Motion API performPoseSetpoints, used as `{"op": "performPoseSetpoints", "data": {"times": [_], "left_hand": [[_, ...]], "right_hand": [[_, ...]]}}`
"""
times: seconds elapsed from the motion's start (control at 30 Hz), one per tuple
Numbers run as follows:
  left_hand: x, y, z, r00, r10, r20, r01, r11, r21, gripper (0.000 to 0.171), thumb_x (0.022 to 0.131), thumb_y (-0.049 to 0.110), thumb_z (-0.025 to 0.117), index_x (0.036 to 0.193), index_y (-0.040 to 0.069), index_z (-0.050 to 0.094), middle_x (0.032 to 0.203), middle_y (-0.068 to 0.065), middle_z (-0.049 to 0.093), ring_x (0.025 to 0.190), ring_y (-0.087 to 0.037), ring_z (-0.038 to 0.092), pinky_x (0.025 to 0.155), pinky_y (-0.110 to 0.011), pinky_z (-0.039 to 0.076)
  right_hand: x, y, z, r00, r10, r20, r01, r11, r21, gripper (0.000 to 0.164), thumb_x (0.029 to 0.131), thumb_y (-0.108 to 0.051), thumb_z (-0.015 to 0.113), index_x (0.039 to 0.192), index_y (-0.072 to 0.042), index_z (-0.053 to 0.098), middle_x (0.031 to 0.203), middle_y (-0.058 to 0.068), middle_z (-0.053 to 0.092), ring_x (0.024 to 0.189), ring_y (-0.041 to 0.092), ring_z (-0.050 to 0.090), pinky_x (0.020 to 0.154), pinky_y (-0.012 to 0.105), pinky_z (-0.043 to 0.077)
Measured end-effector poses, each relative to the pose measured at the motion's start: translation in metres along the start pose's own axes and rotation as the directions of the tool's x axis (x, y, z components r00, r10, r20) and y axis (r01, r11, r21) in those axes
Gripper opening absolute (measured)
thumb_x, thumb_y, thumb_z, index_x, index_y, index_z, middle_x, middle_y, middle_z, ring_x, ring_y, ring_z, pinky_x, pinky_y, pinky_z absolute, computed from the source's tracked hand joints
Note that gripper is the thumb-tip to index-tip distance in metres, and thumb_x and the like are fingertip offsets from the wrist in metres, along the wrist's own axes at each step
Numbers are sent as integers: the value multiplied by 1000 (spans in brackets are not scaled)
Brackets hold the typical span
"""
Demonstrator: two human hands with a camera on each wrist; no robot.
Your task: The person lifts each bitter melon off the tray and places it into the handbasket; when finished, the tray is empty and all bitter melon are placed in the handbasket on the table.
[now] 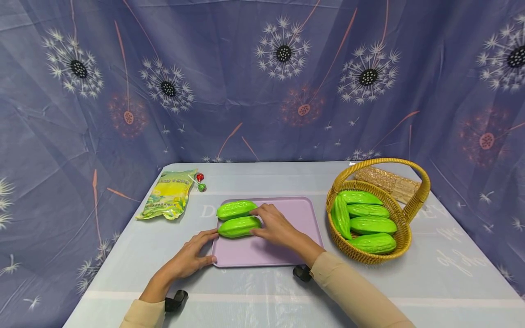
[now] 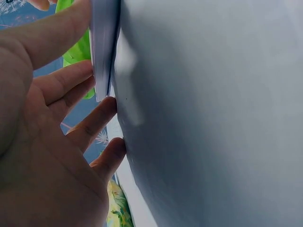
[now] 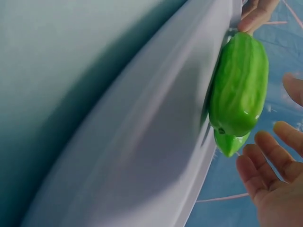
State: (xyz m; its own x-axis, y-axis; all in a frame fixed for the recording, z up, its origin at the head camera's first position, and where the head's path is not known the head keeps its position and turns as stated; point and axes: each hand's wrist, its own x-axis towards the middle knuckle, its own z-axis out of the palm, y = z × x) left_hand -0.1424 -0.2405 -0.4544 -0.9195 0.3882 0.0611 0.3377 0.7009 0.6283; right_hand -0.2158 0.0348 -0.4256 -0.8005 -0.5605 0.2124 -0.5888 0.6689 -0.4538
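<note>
In the head view, a lilac tray [image 1: 246, 253] is set at the centre of the frame on a pale table [image 1: 246, 314], and two green vegetables [image 1: 239, 227] are laid side by side on its left half. The left hand [image 1: 190, 255] is placed at the tray's left edge, its fingers extended and its index fingertip brought to the left end of the nearer vegetable. The right hand [image 1: 276, 228] is held over the tray, at the vegetables' right ends, with thumb and fingers parted. At the right of the frame, five similar vegetables are contained in a wicker basket [image 1: 404, 239] (its handle is raised), behind which a golden box [image 1: 379, 180] is partly hidden. At the left, a yellow packet [image 1: 167, 193] and two lollipops [image 1: 202, 187], one red and one green, are seen.

In the left wrist view, the tray's side is shown at upper centre; it is touched by the left hand's released fingers, and nothing is grasped.

In the right wrist view, one vegetable is shown right of centre, the other's tip being exposed below it. At lower right, the right hand's fingers are spread and relaxed, clear of both.
</note>
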Motion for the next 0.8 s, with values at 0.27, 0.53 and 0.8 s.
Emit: {"op": "performPoseSetpoints", "data": {"times": [0.27,0.53,0.8], "left_hand": [[0,0,-1,1000,-8,3,8,1000,-4,62,82,29,72,135,6,49,148,-12,40,136,-40,34,101,-67,27],[0,0,-1,1000,-22,15,23,1000,-7,63,82,30,71,136,6,48,149,-11,39,136,-40,33,103,-67,26],[0,1,-1,1000,-6,10,6,1000,-8,62,83,28,71,136,5,48,148,-12,39,136,-41,34,103,-67,26]], "right_hand": [[11,3,10,998,34,52,-33,999,-25,52,80,-36,72,124,-10,59,117,6,59,109,21,51,95,37,44],[17,2,13,996,44,83,-42,999,-15,53,81,-36,72,126,-10,58,124,8,57,114,24,51,100,40,43],[20,2,16,994,39,100,-36,999,-27,48,83,-32,70,125,-11,58,120,7,58,111,22,51,98,38,43]]}}
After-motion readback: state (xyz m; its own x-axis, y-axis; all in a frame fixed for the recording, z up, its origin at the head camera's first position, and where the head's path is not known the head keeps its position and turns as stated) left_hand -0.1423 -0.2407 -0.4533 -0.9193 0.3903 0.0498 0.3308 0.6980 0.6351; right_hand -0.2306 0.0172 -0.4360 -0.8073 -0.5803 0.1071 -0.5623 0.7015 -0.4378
